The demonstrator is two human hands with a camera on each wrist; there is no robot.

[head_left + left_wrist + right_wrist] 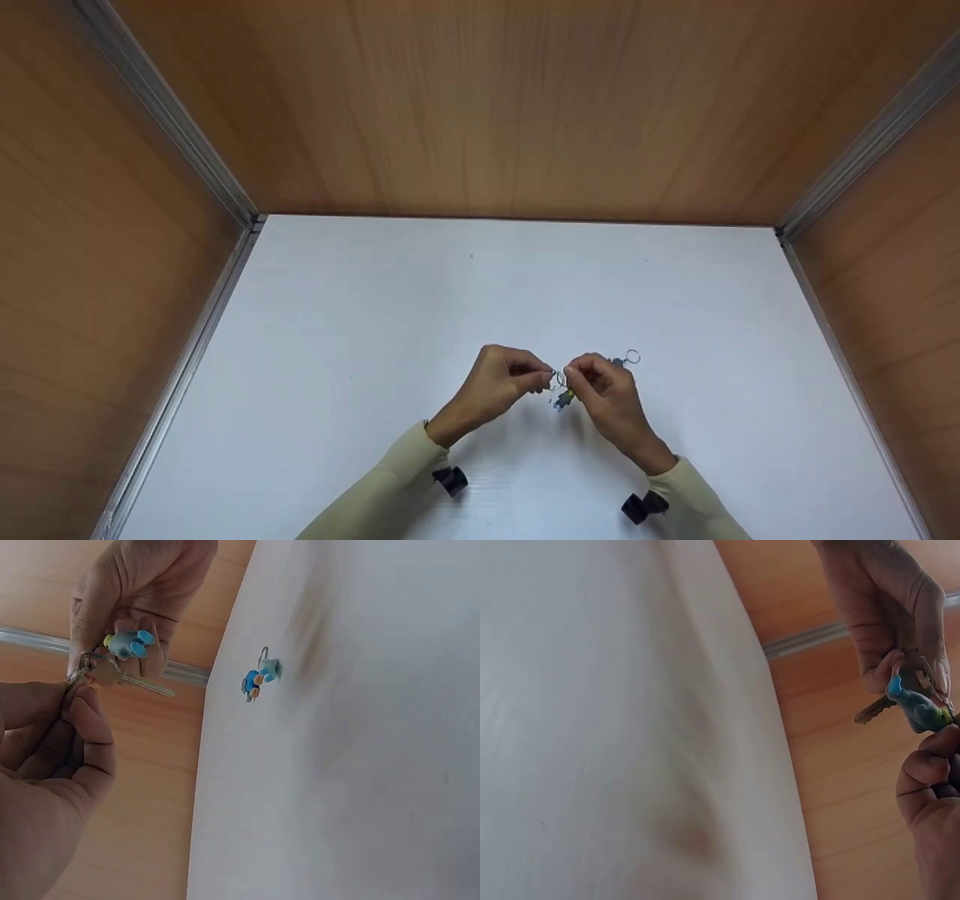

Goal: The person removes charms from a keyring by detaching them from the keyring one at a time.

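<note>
1. Surrounding your work stood three wooden walls [525, 105] with metal corner strips [172, 120], enclosing the white table [375, 337].
2. Your left hand [495, 390] and right hand [607, 397] met above the table's middle, near its front edge; cream sleeves [390, 480] covered both forearms, each carrying a black wrist mount [450, 480].
3. A second keychain [260, 675], a blue figure with orange spots and a ring, lay on the table just beyond your right hand, untouched.
4. Between your hands you held a keyring [81, 664] with a brass key [131, 680] and a small blue charm [129, 643] hanging off it, lifted clear of the table.
5. Your left fingers [75, 727] were curled tight, pinching the keyring; your right fingers [900, 630] were also curled, pinching the same keyring at the charm's end. Neither hand was spread apart.
6. Nothing stood between your hands and the table except the dangling key.
</note>
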